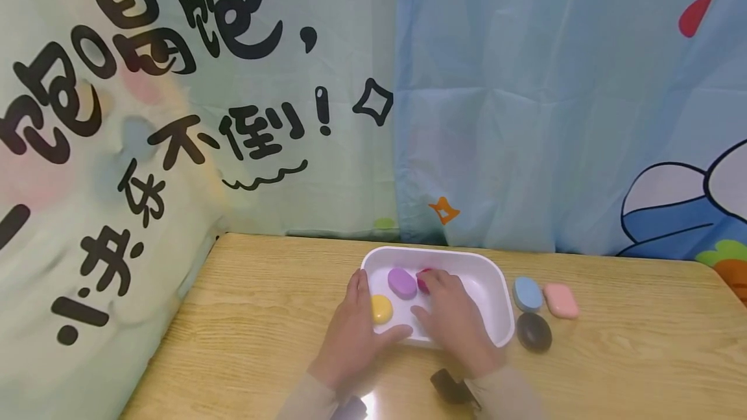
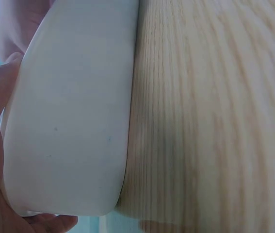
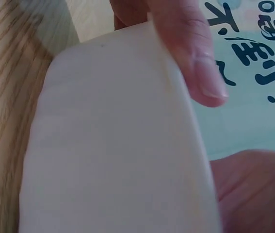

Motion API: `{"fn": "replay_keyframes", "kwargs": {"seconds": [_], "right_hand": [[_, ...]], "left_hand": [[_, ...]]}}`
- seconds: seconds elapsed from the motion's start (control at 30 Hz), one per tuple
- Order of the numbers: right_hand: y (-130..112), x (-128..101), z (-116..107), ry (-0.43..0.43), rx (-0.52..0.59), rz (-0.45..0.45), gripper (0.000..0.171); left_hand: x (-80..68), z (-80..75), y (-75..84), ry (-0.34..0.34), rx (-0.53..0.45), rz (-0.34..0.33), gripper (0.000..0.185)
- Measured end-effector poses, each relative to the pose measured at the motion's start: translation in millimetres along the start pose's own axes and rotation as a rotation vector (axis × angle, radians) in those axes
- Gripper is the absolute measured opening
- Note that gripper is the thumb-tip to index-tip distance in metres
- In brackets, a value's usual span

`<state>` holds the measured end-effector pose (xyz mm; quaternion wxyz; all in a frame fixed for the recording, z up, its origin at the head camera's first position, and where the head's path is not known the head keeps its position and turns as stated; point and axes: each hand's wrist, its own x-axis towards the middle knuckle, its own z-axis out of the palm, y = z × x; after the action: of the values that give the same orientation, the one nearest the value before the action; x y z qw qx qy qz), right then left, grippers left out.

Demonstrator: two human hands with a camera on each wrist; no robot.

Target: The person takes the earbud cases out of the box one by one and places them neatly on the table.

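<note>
A white tray (image 1: pixel 467 258) stands on the table, its wall (image 2: pixel 69 116) close up in the left wrist view. My left hand (image 1: pixel 356 336) grips its left end, fingers along the outer side and thumb over the front rim. Inside lie a smooth yellow round piece (image 1: pixel 382 309), a purple oval piece (image 1: pixel 402 283) and a red piece (image 1: pixel 421 282). My right hand (image 1: pixel 458 313) reaches over the front wall, fingertips touching the red piece and partly covering it. Its thumb stands apart from that piece. In the right wrist view the tray's wall hides the pieces.
Right of the tray on the wooden table (image 1: pixel 262 303) lie a blue rounded piece (image 1: pixel 528 294), a pink squarish piece (image 1: pixel 561 301) and a dark brown oval piece (image 1: pixel 533 332). A printed cloth (image 1: pixel 496 115) hangs along the table's back edge, another part at the left.
</note>
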<state>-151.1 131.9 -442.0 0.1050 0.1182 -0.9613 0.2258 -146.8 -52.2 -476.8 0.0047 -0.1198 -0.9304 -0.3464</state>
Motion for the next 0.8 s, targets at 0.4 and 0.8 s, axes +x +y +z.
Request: {"fn": "replay_keyframes", "kwargs": {"seconds": [0.4,0.8], "right_hand": [[-3,11,12,-0.061,0.003,-0.042,0.055],[-6,21,21,-0.110,0.028,-0.047,0.054]], "left_hand": [[1.5,1.1,-2.0,0.032,0.039,0.031,0.122],[1.4,2.3,-4.0,0.025,0.049,0.040,0.124]]}}
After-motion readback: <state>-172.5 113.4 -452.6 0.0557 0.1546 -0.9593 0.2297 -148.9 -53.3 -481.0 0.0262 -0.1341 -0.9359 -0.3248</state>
